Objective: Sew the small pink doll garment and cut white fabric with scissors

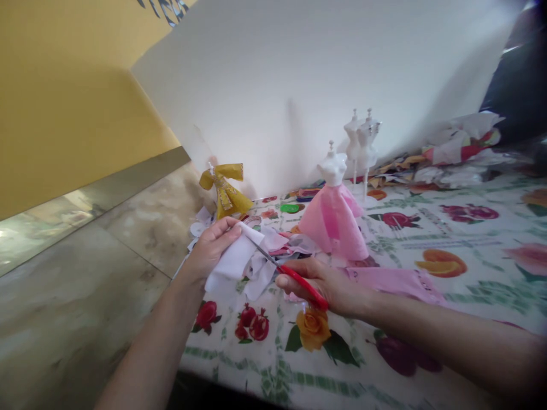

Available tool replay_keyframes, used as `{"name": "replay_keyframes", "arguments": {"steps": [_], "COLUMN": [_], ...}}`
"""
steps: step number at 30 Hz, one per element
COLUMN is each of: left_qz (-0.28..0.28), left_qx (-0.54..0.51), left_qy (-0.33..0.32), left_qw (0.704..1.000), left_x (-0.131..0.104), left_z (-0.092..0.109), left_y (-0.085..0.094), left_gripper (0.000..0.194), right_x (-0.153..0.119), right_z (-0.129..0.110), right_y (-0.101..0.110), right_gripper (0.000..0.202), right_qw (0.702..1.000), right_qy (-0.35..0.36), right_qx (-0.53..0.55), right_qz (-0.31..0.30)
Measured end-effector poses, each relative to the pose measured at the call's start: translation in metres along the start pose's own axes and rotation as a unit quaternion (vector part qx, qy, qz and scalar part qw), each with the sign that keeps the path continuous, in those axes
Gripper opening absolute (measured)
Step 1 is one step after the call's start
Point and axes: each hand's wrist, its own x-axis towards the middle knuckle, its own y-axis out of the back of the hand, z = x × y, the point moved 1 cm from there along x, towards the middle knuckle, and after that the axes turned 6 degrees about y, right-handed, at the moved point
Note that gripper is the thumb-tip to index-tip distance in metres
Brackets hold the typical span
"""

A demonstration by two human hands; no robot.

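Observation:
My left hand [216,245] pinches the upper edge of a piece of white fabric [231,263], which hangs down over the table. My right hand [320,285] is wrapped round the red handles of a pair of scissors [301,280]. The metal blades point up and left and lie against the white fabric, near my left fingers. Behind the hands, fabric scraps [299,244] lie in a loose heap. A pink skirt [333,222] is on a small white mannequin [332,168] just beyond my right hand.
A yellow dress [226,191] stands at the back left. Two bare white mannequins [361,139] are behind the pink skirt. Pink fabric [397,283] lies beyond my right wrist. Bags and cloth [461,151] are piled at the back right on the patterned tablecloth [273,364].

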Motion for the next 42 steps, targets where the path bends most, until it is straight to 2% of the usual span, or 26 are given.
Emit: {"name": "replay_keyframes", "arguments": {"steps": [4, 11, 16, 21, 30, 36, 42], "left_qz": [-0.008, -0.029, -0.018, 0.001, 0.020, 0.016, 0.017], "left_qx": [-0.004, -0.006, 0.009, 0.024, 0.023, 0.019, 0.018], "left_qy": [-0.001, 0.002, -0.015, -0.045, -0.039, -0.038, -0.029], "left_qw": [1.000, 1.000, 1.000, 0.999, 0.999, 0.999, 0.999], "left_x": [0.000, 0.001, 0.000, 0.000, 0.001, 0.002, -0.002], "left_z": [-0.001, -0.001, 0.002, 0.002, -0.002, -0.003, 0.000], "left_y": [0.000, -0.002, -0.008, -0.015, -0.017, -0.017, -0.020], "left_gripper": [0.029, 0.028, 0.027, 0.024, 0.026, 0.027, 0.026], "right_x": [0.000, 0.002, 0.002, 0.000, 0.001, 0.000, 0.000], "right_z": [0.004, 0.011, 0.008, 0.000, -0.005, -0.001, -0.006], "right_y": [0.000, 0.000, 0.001, 0.001, 0.002, 0.002, 0.003], "right_gripper": [0.046, 0.045, 0.045, 0.046, 0.042, 0.044, 0.048], "right_qw": [1.000, 0.998, 0.998, 0.999, 0.999, 0.999, 0.998], "right_qy": [0.001, -0.004, -0.002, -0.012, -0.015, 0.009, 0.032], "right_qx": [-0.019, 0.056, 0.068, 0.035, 0.032, 0.023, -0.043], "right_qz": [0.009, 0.002, 0.000, 0.007, 0.023, 0.023, 0.039]}}
